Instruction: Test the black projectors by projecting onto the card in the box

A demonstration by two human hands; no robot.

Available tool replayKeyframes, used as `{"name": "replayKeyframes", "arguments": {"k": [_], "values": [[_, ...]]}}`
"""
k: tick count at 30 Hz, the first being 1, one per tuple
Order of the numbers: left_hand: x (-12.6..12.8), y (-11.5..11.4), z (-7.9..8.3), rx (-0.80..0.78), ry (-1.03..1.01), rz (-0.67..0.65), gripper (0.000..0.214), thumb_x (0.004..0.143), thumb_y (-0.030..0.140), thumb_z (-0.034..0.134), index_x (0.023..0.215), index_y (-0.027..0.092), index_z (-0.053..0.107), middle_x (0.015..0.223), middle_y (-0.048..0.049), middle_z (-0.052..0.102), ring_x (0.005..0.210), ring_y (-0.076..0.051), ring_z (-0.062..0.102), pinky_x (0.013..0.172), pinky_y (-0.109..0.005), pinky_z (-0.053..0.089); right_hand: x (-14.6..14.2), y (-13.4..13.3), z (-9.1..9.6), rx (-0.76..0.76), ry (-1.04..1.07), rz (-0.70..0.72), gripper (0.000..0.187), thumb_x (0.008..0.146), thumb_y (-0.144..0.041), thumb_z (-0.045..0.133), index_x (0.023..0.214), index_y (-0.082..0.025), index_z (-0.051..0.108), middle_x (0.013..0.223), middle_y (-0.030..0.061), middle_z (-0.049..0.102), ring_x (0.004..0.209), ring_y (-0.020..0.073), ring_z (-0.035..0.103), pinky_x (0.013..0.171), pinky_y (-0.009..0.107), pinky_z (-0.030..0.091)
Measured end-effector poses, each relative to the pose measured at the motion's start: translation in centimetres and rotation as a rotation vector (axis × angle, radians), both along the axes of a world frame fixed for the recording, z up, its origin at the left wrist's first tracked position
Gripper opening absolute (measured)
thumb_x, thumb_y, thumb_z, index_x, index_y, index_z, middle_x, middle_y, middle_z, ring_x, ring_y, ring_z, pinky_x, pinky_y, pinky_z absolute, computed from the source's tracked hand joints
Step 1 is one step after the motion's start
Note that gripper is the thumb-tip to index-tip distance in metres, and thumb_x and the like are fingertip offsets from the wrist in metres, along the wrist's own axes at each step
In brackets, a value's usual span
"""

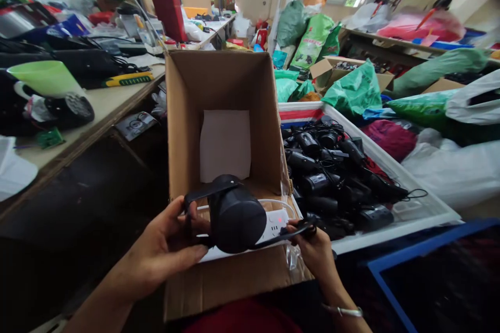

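Note:
Over the front of an open cardboard box (177,130) is a black cylindrical appliance (238,221) with a loop-like handle at its left. My left hand (167,244) is closed around that handle, thumb along the lower side. My right hand (312,247) is closed on a black cord (289,234) stretching from the appliance's lower right. Its plug end is not clear to see. Behind and partly under the appliance lies a white power strip (276,222) with a small red light. A white sheet (225,143) shows inside the box.
At right, a white bin (425,197) holds many black corded appliances (316,179). A cluttered workbench (105,109) on the left carries a green cup (49,78) and a yellow-black cutter (128,79). Green bags (353,88) are piled behind the bin. A blue frame edge (394,291) is at lower right.

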State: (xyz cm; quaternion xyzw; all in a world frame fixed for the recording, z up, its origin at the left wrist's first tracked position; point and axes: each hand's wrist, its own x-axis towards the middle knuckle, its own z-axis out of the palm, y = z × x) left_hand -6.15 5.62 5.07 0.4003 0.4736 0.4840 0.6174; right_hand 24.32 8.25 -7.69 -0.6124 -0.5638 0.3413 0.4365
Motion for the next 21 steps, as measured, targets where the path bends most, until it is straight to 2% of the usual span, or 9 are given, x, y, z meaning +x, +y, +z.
{"name": "replayKeyframes", "arguments": {"k": [3,9,14,15,18,21], "values": [[-0.2,-0.1,-0.5,-0.003,0.005,-0.022,0.046,0.066,0.013,0.077,0.104,0.025,0.054,0.096,-0.0015,0.073,0.091,-0.02,0.067,0.083,-0.031,0.05,-0.5,0.3,-0.3,0.044,-0.036,-0.027,0.034,0.078,-0.048,0.062,0.082,-0.015,0.07,0.076,0.0098,0.073,0.058,0.0205,0.066,0.054,0.033,0.055],[-0.6,-0.1,-2.0,0.009,-0.078,-0.037,0.048,0.068,0.01,0.075,0.109,0.026,0.054,0.097,-0.0017,0.072,0.093,-0.019,0.066,0.083,-0.032,0.049,-0.9,0.5,-0.1,0.103,-0.219,0.006,0.023,0.076,-0.04,0.068,0.075,-0.017,0.069,0.072,0.0085,0.072,0.066,0.0231,0.066,0.062,0.035,0.052],[-0.1,0.8,-4.3,0.098,-0.17,-0.096,0.045,0.071,0.011,0.074,0.109,0.026,0.055,0.096,-0.0012,0.07,0.091,-0.018,0.066,0.076,-0.029,0.05,-2.3,0.0,-0.4,0.123,-0.344,0.072,0.009,0.08,-0.027,0.061,0.08,-0.019,0.065,0.077,0.0075,0.069,0.071,0.0234,0.064,0.066,0.036,0.051],[0.2,1.1,-4.8,0.125,-0.194,-0.102,0.047,0.07,0.01,0.074,0.11,0.027,0.055,0.096,-0.001,0.07,0.091,-0.018,0.066,0.076,-0.028,0.05,-2.4,-0.1,-0.6,0.131,-0.362,0.09,0.009,0.08,-0.024,0.059,0.084,-0.02,0.065,0.081,0.0081,0.069,0.075,0.0243,0.064,0.068,0.037,0.052],[1.3,1.7,-6.0,0.179,-0.281,-0.127,0.057,0.071,0.01,0.073,0.119,0.032,0.052,0.098,-0.0003,0.07,0.093,-0.017,0.065,0.078,-0.027,0.049,-2.3,-0.4,-2.0,0.167,-0.411,0.127,0.023,0.078,-0.02,0.056,0.099,-0.02,0.065,0.099,0.0124,0.068,0.091,0.029,0.063,0.075,0.042,0.052],[2.2,2.2,-6.6,0.236,-0.306,-0.148,0.06,0.075,0.008,0.07,0.123,0.038,0.049,0.104,0.0016,0.069,0.097,-0.015,0.064,0.082,-0.027,0.048,-1.4,-0.3,-4.1,0.209,-0.452,0.15,0.022,0.078,-0.024,0.056,0.096,-0.022,0.067,0.099,0.0129,0.068,0.092,0.0311,0.065,0.072,0.042,0.054]]}}
